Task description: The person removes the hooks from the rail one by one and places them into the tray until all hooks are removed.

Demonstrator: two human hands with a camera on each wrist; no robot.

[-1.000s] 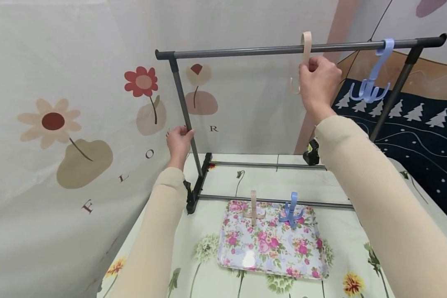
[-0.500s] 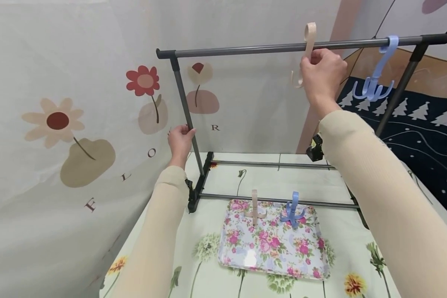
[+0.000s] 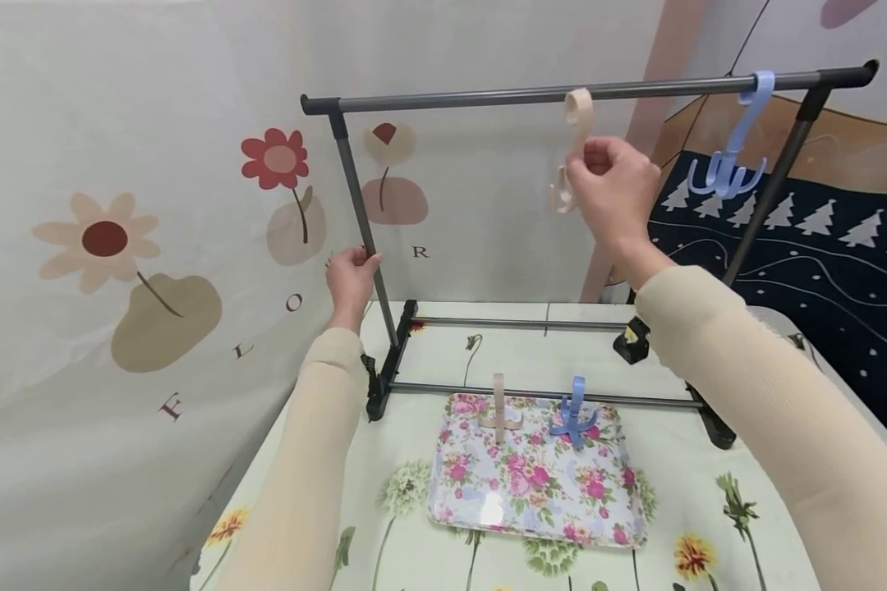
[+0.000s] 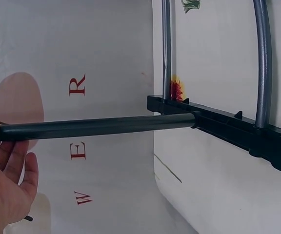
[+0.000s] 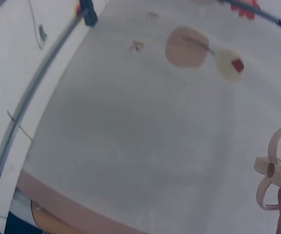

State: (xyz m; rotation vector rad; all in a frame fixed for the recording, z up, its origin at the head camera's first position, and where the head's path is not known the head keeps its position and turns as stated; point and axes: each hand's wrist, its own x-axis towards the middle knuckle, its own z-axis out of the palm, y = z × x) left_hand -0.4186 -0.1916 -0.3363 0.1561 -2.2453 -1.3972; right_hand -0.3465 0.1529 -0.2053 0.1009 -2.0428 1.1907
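My right hand [image 3: 612, 185] pinches a beige multi-prong hanging hook [image 3: 578, 107] by its stem. The hook's curved top overlaps the rack's top bar [image 3: 458, 99] in the head view, and its prongs [image 5: 271, 168] show at the right edge of the right wrist view. With thumb and fingers on either side, my left hand [image 3: 351, 283] grips the left post [image 4: 96, 127] of the grey clothes rack. A blue hook [image 3: 739, 148] hangs at the bar's right end. Below, another beige hook [image 3: 498, 410] and another blue hook [image 3: 576, 414] lie on a flowered tray [image 3: 532, 492].
The rack stands on black feet [image 3: 392, 361] joined by two low rails [image 3: 517, 322]. A flower-print cloth [image 3: 406, 492] covers the table. Behind hangs a pale curtain [image 3: 155, 98] with printed flowers, and a dark tree-print cloth [image 3: 843, 312] is at right.
My right hand has moved the beige hook down and left, its top going from above the bar to overlapping it from the front. My left hand stays on the post.
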